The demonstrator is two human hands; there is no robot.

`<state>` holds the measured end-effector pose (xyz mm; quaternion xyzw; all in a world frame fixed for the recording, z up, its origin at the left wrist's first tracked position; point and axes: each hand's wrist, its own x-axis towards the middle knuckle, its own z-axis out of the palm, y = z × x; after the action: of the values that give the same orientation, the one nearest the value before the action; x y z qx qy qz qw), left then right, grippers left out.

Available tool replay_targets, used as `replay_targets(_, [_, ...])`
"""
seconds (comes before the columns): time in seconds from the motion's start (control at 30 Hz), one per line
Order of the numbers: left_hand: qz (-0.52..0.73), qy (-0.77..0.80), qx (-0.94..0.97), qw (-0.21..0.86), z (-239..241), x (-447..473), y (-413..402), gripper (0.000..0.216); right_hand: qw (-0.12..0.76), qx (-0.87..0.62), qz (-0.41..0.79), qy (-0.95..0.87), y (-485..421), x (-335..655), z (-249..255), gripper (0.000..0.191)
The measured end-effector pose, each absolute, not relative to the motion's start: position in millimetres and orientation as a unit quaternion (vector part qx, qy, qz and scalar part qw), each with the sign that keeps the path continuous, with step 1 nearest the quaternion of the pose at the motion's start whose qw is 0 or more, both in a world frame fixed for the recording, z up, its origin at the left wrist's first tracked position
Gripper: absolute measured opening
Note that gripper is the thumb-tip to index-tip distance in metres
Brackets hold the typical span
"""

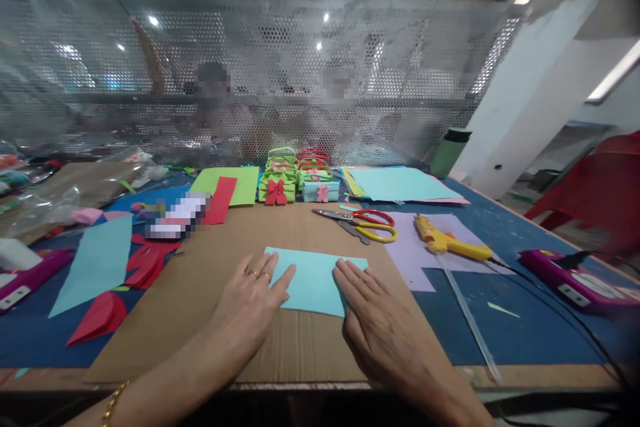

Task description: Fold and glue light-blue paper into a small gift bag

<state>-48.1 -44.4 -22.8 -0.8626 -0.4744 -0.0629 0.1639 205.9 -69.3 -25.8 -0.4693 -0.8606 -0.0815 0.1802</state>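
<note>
A light blue sheet of paper [313,280] lies folded on a brown cardboard mat [210,280] in front of me. My left hand [250,297] rests flat at the sheet's left side, fingers stretched, thumb on the paper, rings on two fingers. My right hand [373,310] lies flat on the sheet's right end, fingers together and extended. Neither hand holds anything.
Scissors with red and yellow handles [367,223] lie beyond the sheet. A yellow glue gun [447,243] rests on lilac paper to the right. Small paper gift boxes [295,180], green, red and blue sheets and purple tools surround the mat. Two people sit behind a perforated metal screen.
</note>
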Motion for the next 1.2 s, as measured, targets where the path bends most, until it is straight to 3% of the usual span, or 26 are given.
replay_targets(0.2, [-0.107, -0.363, -0.892, 0.247, -11.4, -37.0, -50.4, 0.038, 0.155, -0.474, -0.09, -0.862, -68.9, 204.6, -24.4, 0.061])
replay_targets(0.37, [-0.07, -0.282, -0.943, 0.165, 2.4, -32.6, -58.2, 0.049, 0.14, -0.469, -0.103, -0.866, -69.5, 203.9, -21.4, 0.06])
replay_targets(0.83, [-0.151, -0.276, -0.946, 0.079, -7.6, -76.4, -58.6, 0.045, 0.153, -0.45, -0.155, -0.866, -66.3, 208.9, -29.5, 0.06])
replay_targets(1.03, [-0.233, -0.33, -0.908, 0.107, -21.9, -94.6, -58.9, 0.03, 0.174, -0.426, -0.205, -0.864, -61.1, 212.6, -38.1, 0.06])
replay_targets(1.2, [-0.215, -0.328, -0.917, 0.069, -19.3, -112.1, -66.4, 0.045, 0.157, -0.405, -0.261, -0.862, -60.0, 212.3, -32.7, 0.057])
